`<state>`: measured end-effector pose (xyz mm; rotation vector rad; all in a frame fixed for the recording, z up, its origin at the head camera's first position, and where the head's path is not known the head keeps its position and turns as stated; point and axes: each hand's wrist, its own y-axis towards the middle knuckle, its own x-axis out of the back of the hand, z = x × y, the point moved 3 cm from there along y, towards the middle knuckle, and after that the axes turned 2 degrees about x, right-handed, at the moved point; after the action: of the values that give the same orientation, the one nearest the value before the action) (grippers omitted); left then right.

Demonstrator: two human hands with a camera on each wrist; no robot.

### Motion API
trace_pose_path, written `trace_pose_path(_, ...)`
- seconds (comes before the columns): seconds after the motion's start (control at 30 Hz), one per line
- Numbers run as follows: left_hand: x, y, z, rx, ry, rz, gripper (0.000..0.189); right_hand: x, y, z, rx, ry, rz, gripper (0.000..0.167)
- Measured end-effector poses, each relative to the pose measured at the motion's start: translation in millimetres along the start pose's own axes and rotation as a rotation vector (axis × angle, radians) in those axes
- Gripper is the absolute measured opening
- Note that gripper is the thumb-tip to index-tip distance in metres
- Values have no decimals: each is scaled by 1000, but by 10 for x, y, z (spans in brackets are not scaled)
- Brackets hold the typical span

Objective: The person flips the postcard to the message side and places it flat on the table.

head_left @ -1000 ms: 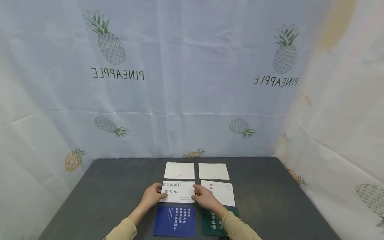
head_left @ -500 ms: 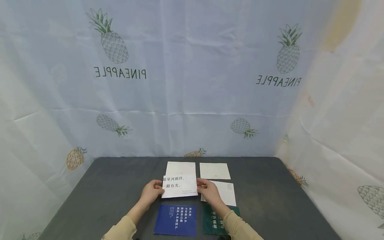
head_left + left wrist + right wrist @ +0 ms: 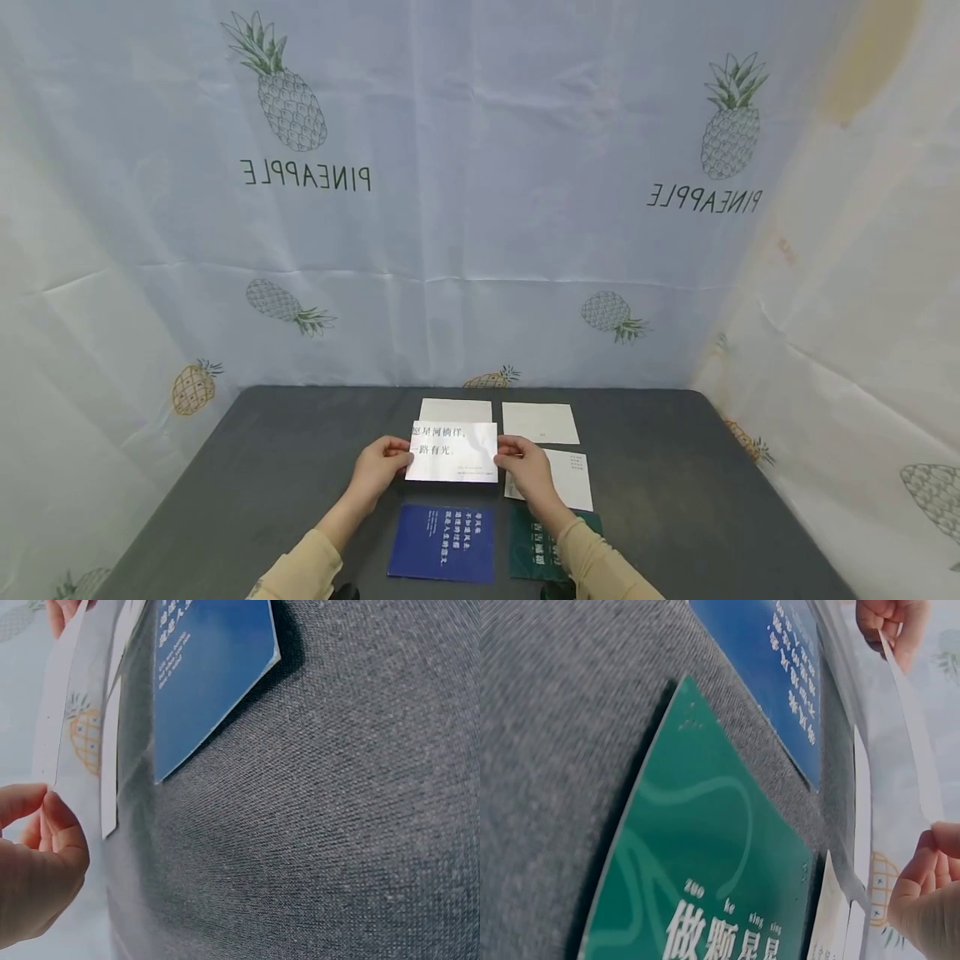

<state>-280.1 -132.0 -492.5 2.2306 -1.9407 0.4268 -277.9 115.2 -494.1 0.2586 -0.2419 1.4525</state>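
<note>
A white postcard (image 3: 453,454) with dark Chinese lettering is raised off the table, its printed face tilted up and catching glare. My left hand (image 3: 377,468) pinches its left edge between thumb and fingers. Its right edge is pinched by my right hand (image 3: 527,473). Seen from the left wrist, the postcard (image 3: 61,705) appears nearly edge-on, clear of the cloth. Below it lies a blue card (image 3: 441,543) with white writing. A green card (image 3: 531,546) sits partly under my right forearm. Behind the raised postcard, a blank-looking white card (image 3: 455,409) is partly hidden.
A cream card (image 3: 540,423) lies at the back right, and a white card with small print (image 3: 568,479) lies in front of it, partly covered by my right hand. The dark grey table (image 3: 300,433) ends at a pineapple-print curtain (image 3: 480,208).
Both hands have lifted the lettered postcard from its place in the middle row and carried it slightly away from me, tilting it. It now overlaps the back white card in the view.
</note>
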Motion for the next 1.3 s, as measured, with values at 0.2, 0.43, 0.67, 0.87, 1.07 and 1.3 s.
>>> trace_pose_path(0.2,16,8,-55,-19,-18,-20,15,0,-16,65,-1,19,-14,27)
trace_pose_path(0.43,32,19,-138,-43,-26,-38,11,22,-6,65,21,5,-30,17)
trace_pose_path(0.67,63,-1,-162,-53,-19,-36,9,29,-10,40,50,27,-10,15)
trace_pose_path(0.87,68,0,-106,-48,-47,-39,17,18,-44,31,24,65,16,19)
trace_pose_path(1.07,74,7,-37,-41,-8,-51,17,8,-73,23,-1,61,19,24)
trace_pose_path(1.3,54,-9,-2,-95,117,-38,15,-48,-76,-1,18,4,75,28)
